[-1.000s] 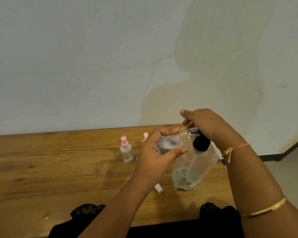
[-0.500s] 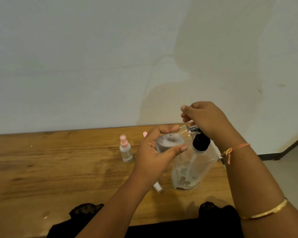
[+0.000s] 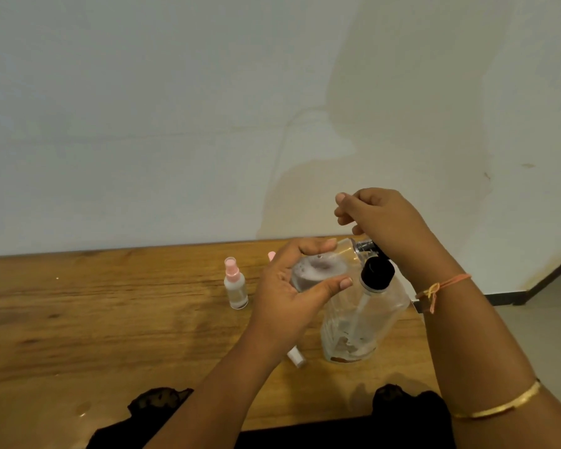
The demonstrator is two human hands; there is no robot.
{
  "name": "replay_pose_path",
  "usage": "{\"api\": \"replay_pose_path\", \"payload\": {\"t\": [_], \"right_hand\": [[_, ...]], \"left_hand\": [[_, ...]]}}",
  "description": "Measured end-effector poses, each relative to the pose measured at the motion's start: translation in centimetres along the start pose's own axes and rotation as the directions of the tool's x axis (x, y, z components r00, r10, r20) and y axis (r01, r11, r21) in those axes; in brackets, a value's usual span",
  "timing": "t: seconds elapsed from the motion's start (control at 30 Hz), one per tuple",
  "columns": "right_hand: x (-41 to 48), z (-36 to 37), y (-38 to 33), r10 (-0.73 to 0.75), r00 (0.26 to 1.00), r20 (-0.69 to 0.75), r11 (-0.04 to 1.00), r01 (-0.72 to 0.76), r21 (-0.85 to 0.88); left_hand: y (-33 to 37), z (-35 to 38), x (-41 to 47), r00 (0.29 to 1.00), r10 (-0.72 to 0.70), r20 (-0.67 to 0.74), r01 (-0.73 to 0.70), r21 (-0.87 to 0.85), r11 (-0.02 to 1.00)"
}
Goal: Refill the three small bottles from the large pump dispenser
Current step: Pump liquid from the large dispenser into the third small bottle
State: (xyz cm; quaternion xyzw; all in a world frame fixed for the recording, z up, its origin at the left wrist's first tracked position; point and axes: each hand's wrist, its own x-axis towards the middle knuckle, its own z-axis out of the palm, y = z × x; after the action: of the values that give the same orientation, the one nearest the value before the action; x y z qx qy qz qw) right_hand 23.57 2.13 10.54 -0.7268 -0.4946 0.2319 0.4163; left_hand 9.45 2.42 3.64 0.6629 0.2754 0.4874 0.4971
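Since the small bottle [image 3: 318, 273] looks light and slick, left hand [image 3: 289, 299] clasps its sides; right hand [image 3: 382, 218] curls above dispenser [image 3: 366, 319], hold unclear.

The left hand [image 3: 292, 296], round a blurred clear bottle [image 3: 318, 270], hides all but the pink top of 1 small bottle [image 3: 271, 255] and most of a white piece [image 3: 296, 356] under its wrist. The right hand [image 3: 382, 218] covers part of the pump head [image 3: 365, 246]; whether its fingers grip anything is unclear.
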Motion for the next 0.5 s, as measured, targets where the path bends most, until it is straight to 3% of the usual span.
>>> {"api": "replay_pose_path", "payload": {"t": [0.13,0.23,0.5], "right_hand": [[0.4,0.0,0.9,0.154,0.980,0.126,0.986,-0.143,-0.089],[0.4,0.0,1.2,0.179,0.973,0.145,0.981,-0.165,-0.105],[-0.2,-0.2,-0.3,-0.053,0.994,-0.100,0.998,0.050,-0.028]], "left_hand": [[-0.4,0.1,0.0,0.999,-0.033,0.002,0.033,0.007,0.999],[-0.6,0.2,0.0,0.999,-0.040,0.011,0.040,0.006,0.999],[0.1,0.3,-0.1,1.000,0.006,0.004,-0.006,-0.002,1.000]]}}
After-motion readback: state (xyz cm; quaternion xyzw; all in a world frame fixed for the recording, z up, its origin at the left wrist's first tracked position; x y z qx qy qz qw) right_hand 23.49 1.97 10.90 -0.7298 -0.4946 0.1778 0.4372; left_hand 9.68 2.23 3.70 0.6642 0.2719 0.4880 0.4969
